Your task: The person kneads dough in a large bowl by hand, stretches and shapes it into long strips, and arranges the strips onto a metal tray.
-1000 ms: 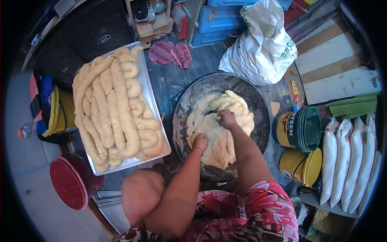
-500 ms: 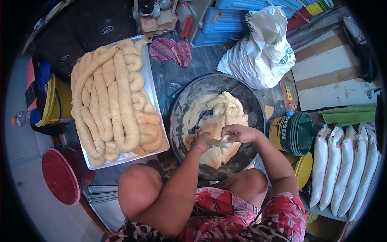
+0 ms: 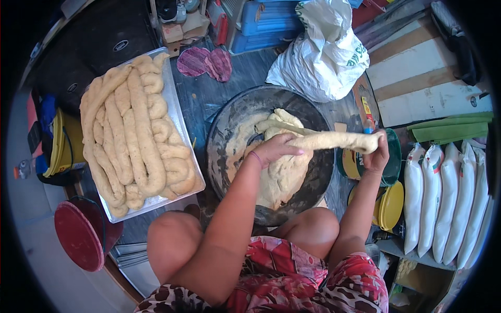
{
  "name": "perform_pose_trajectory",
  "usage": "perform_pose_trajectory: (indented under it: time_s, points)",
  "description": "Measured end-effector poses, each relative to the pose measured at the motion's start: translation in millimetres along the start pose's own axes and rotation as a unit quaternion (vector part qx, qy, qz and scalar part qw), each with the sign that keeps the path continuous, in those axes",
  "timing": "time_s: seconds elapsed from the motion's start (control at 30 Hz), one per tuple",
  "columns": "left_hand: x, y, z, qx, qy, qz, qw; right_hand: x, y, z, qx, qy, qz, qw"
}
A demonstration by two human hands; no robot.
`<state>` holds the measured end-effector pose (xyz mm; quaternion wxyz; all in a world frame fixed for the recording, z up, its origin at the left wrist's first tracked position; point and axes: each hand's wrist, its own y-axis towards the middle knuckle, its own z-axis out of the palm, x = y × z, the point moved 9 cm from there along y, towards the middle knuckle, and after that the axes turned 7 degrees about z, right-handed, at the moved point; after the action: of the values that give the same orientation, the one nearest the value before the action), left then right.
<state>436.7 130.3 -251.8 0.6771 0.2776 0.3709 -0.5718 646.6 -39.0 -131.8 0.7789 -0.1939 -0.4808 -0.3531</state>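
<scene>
From the head view, the right hand (image 3: 377, 152) pinches one end of a long dough strip (image 3: 334, 141), thumb and fingers curled around it. That hand is up and out to the side, probably so the strip stays long and does not sag. The left hand (image 3: 275, 150) is near the other end, its fingers close together and a bit bent, pointing at the right hand. Maybe it is there to hold up or guide that part, but I cannot tell if those fingers pinch it. The strip goes from the right fingertips across to just above the left fingers, and a flatter part lies beyond them. Under the left fingers is the big dough lump (image 3: 284, 180), in a round black bowl (image 3: 213, 138). The bowl sits close in front of the knees, likely so both hands can reach it. Well to the left of the left fingers, a metal tray (image 3: 169, 86) holds a pile of dough ropes (image 3: 136, 125). Just behind the right fingers is a green bucket (image 3: 392, 169).
</scene>
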Motion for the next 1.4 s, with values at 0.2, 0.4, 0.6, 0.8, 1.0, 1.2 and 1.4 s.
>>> perform_pose_trajectory:
  time_s: [0.2, 0.4, 0.6, 0.8, 1.0, 1.2, 1.4]
  points:
    - [143, -57, -75, 0.041, 0.485, -0.23, 0.843, -162, -35, -61, 0.151, -0.766, 0.316, 0.539]
    - [238, -120, -119, -0.099, 0.463, -0.347, 0.809, -262, -29, -8, 0.293, -0.769, 0.178, 0.54]
    - [189, -69, -125, -0.186, 0.514, -0.142, 0.825, -282, -46, 39, 0.278, -0.806, 0.025, 0.522]
    - [187, -109, -133, -0.201, 0.5, -0.206, 0.817, -351, -179, 17, 0.446, -0.774, 0.057, 0.446]
    - [216, -113, -119, -0.173, 0.418, -0.301, 0.839, -360, -178, 5, 0.457, -0.728, 0.153, 0.488]
    - [203, -88, -115, -0.15, 0.465, -0.225, 0.843, -238, -43, -80, -0.097, -0.697, -0.012, 0.711]
    - [212, -91, -93, -0.061, 0.544, -0.208, 0.811, -279, -43, -101, -0.066, -0.776, 0.226, 0.586]
